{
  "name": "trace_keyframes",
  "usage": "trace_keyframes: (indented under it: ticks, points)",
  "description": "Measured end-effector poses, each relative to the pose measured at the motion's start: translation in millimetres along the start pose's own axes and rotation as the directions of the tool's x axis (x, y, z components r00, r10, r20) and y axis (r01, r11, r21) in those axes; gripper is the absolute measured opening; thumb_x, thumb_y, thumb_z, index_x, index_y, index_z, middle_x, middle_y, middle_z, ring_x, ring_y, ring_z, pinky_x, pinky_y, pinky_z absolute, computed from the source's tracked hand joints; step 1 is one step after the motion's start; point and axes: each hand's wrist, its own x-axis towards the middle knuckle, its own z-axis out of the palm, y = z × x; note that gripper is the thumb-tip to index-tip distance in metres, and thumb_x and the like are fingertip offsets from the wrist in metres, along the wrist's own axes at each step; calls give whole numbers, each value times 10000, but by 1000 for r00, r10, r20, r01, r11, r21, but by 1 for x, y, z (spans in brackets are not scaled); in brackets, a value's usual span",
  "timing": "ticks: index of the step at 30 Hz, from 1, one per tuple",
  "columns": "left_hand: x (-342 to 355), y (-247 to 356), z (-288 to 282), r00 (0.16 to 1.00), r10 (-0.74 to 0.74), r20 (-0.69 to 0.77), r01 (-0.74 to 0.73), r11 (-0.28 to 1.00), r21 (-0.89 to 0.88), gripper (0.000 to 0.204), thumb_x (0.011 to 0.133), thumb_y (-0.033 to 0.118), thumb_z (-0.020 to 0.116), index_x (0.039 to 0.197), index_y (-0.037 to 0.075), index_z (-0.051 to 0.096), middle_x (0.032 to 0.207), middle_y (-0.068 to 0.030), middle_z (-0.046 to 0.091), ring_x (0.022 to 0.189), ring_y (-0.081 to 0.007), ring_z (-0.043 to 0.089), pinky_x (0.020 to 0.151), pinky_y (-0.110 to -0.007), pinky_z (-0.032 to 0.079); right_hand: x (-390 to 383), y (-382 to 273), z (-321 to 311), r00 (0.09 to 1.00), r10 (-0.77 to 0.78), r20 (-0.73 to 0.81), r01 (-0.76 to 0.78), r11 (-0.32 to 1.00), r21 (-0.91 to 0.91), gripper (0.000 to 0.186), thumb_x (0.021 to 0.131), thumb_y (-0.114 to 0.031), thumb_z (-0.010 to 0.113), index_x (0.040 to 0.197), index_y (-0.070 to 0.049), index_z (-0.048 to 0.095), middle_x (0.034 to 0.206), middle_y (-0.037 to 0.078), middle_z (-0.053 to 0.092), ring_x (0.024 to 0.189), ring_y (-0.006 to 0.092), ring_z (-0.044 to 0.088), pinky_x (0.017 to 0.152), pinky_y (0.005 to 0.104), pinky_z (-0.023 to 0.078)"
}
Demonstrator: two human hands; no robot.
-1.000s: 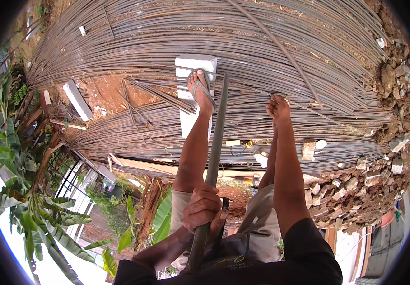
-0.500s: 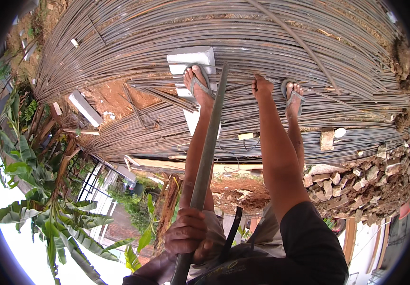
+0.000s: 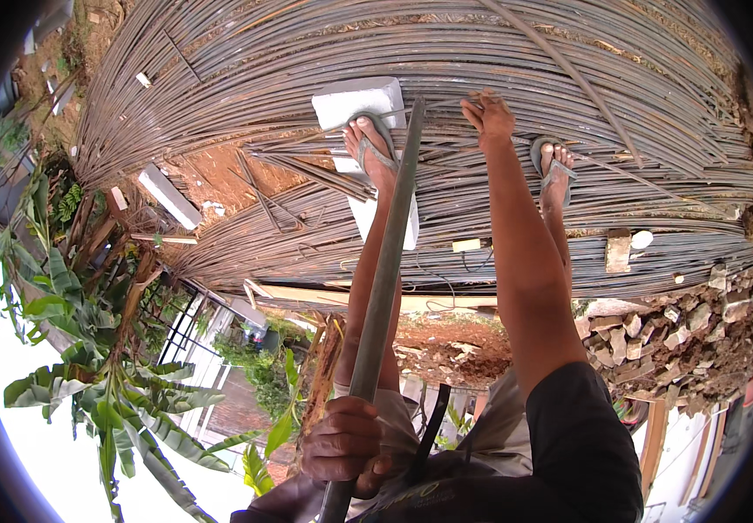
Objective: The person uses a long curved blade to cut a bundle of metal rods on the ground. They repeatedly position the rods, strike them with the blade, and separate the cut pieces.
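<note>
My left hand (image 3: 342,440) is closed around a long grey metal pipe (image 3: 385,279), which runs away from me, its far end beside a white block (image 3: 359,100). Over the rods, to the right of the pipe's far end, my right hand (image 3: 490,118) has its fingers bent but spread apart, and I see nothing held in them. A thin rod (image 3: 446,109) lies between the pipe's end and those fingers. My left sandalled foot (image 3: 372,148) rests on the white block; the right foot (image 3: 556,166) stands on the rods.
Long rusty steel rods (image 3: 307,61) cover the ground in a wide bundle. Short cut rods (image 3: 315,174) lie by the left foot. Broken rubble (image 3: 655,336) is heaped at right, and banana plants (image 3: 106,375) grow at left. Another pale block (image 3: 170,198) lies on the soil.
My right hand has moved farther away from me, and its fingers have loosened from a closed grip. My left hand keeps its hold on the pipe. The whole view has shifted slightly.
</note>
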Motion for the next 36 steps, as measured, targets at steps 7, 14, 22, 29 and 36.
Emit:
trace_keyframes:
  ticks: [7,14,22,29,36]
  points:
    - [22,18,-2,994,12,105,-17,999,46,206,783,17,808,690,107,648,722,-18,674,747,-202,688,835,-436,608,-19,13,60,995,-4,-102,-8,994,-111,182,1030,-74,679,1171,35,640,1134,205,717,953,359,773,830,416,734]
    - [53,31,62,975,23,222,-58,986,155,272,699,-20,852,621,108,625,695,-13,660,755,-212,682,834,-426,606,-17,-17,39,991,130,38,-115,956,-269,323,1043,-132,673,1328,15,634,1229,186,707,1057,305,757,880,353,705]
    - [66,36,132,988,96,122,-120,972,201,317,685,-23,864,635,117,584,678,-15,631,713,-204,652,805,-428,579,26,-132,-54,989,-38,-146,27,997,-77,479,1097,-303,590,1500,-48,540,1397,223,630,990,275,755,799,310,702]
    - [70,30,134,975,117,191,-160,961,225,343,701,-14,878,683,132,567,696,-11,630,693,-195,634,776,-423,557,97,-203,-148,967,32,-253,-9,996,91,462,1085,-366,611,1488,-145,567,1288,208,691,967,294,770,783,404,709]
    - [72,44,142,968,56,244,-127,950,286,352,701,10,900,703,141,573,713,-1,642,698,-192,637,800,-433,542,99,-209,-151,931,-67,-360,164,955,248,292,1070,-251,629,1272,-43,667,1070,198,738,941,303,770,798,388,695]
